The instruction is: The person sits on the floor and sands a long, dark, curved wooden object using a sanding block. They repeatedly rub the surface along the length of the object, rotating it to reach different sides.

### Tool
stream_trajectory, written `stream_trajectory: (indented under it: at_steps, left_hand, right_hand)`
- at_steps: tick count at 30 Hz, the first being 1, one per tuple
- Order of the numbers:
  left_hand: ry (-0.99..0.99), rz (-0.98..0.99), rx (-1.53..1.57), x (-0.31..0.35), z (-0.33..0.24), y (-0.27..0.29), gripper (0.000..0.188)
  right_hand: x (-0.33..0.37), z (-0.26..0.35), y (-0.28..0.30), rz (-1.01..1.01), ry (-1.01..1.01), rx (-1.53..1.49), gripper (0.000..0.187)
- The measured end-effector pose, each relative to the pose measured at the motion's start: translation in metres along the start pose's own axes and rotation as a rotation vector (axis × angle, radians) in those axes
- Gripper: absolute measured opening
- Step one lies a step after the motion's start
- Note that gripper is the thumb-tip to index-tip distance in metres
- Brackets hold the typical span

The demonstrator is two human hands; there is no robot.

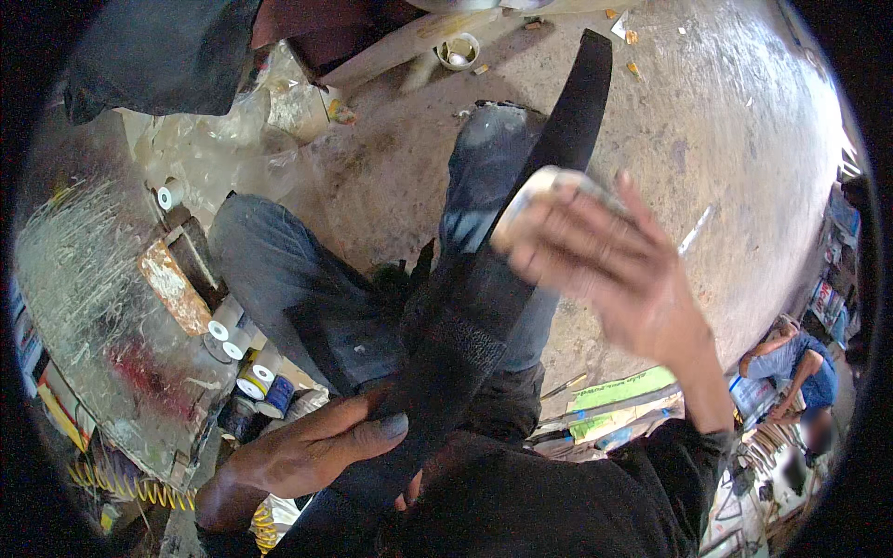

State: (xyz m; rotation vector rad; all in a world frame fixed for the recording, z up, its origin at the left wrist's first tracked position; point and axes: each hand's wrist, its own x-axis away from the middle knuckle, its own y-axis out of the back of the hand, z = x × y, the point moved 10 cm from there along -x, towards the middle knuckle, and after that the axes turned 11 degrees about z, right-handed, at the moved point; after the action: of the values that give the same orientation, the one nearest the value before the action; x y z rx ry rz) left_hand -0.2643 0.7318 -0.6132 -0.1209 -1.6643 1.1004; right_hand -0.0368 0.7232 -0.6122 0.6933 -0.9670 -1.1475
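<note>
A long, flat black curved piece (pixel 569 121), shaped like a blade or a sheath, lies slantwise across my lap. Its tip points far and to the right, and a rough textured band crosses it lower down. My left hand (pixel 307 451) grips the near part, thumb on top and fingers underneath, mostly hidden. On the upper side of the piece, my right hand (pixel 605 265) presses a pale rounded pad (pixel 544 186) against the surface. Motion smears this hand and the pad, so the pad's exact kind does not show.
A scuffed worktable (pixel 84 298) stands at left, with spools (pixel 256 377) by its edge. Clear plastic sheeting (pixel 214 139) lies beyond my knees. A small white bowl (pixel 457 51) rests on the floor (pixel 726 167). Another person (pixel 795 358) sits at far right, near scattered tools.
</note>
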Motion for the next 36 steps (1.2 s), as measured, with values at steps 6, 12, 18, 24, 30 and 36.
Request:
stream_trajectory:
  at_steps: [6,12,18,24,30,36]
  left_hand:
    - [-0.013,-0.001,-0.066,-0.003,-0.005,-0.004,0.043]
    - [-0.082,-0.006,-0.012,-0.007,-0.008,-0.008,0.048]
    - [-0.137,-0.030,-0.122,-0.008,-0.020,-0.007,0.042]
    - [-0.176,-0.102,-0.242,-0.008,-0.026,0.000,0.039]
    - [-0.017,-0.036,-0.130,-0.008,-0.016,-0.001,0.045]
    - [-0.054,0.043,0.025,-0.012,-0.017,-0.007,0.045]
  right_hand:
    - [0.010,-0.015,-0.018,0.028,-0.091,-0.030,0.053]
    - [0.009,0.012,-0.004,-0.078,0.054,0.001,0.039]
    - [-0.003,-0.012,0.000,-0.048,-0.076,0.030,0.048]
    - [-0.006,-0.014,-0.006,-0.022,-0.106,-0.082,0.044]
    - [-0.009,-0.022,-0.009,0.038,-0.119,-0.090,0.050]
    - [-0.005,-0.016,-0.013,0.057,-0.015,-0.068,0.053]
